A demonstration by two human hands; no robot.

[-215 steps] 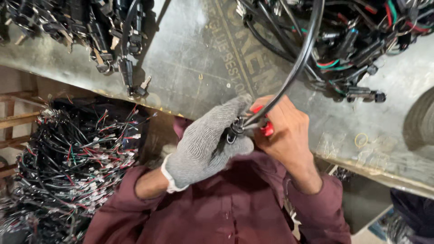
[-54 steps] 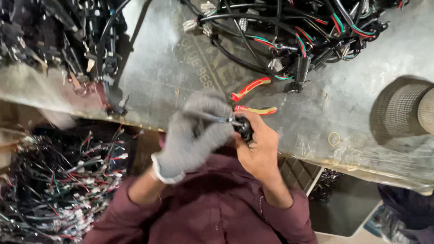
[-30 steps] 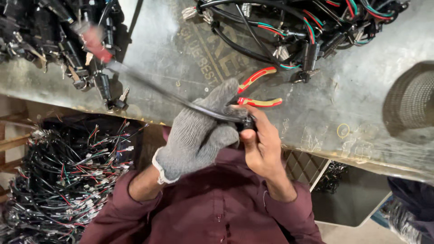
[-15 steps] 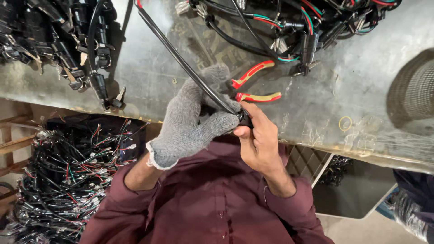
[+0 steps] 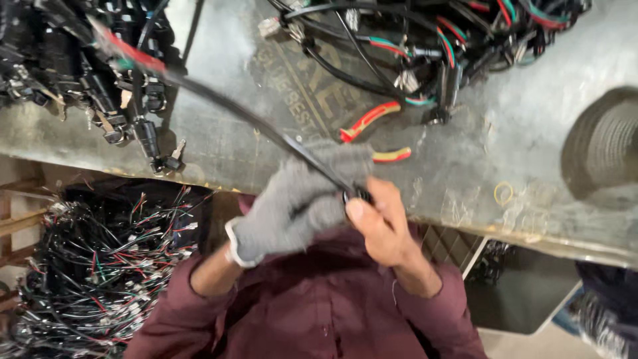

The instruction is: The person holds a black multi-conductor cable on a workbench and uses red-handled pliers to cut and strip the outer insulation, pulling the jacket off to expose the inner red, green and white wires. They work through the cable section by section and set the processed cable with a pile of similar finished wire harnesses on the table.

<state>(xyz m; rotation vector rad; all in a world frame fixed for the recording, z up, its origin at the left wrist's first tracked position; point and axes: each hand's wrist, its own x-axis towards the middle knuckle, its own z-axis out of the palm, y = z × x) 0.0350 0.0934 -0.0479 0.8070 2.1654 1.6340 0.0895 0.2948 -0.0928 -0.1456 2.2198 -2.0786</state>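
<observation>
Head view: both hands on a black cable

The gloved left hand (image 5: 292,203) wraps around the black sleeved cable (image 5: 252,119), and the bare right hand (image 5: 379,223) pinches its connector end at the worktop's (image 5: 505,133) near edge. Red-handled pliers (image 5: 375,129) lie just beyond

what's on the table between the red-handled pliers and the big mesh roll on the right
In the head view, mostly bare scuffed metal table between the pliers and mesh roll; only a small yellow rubber band lies there.
</observation>
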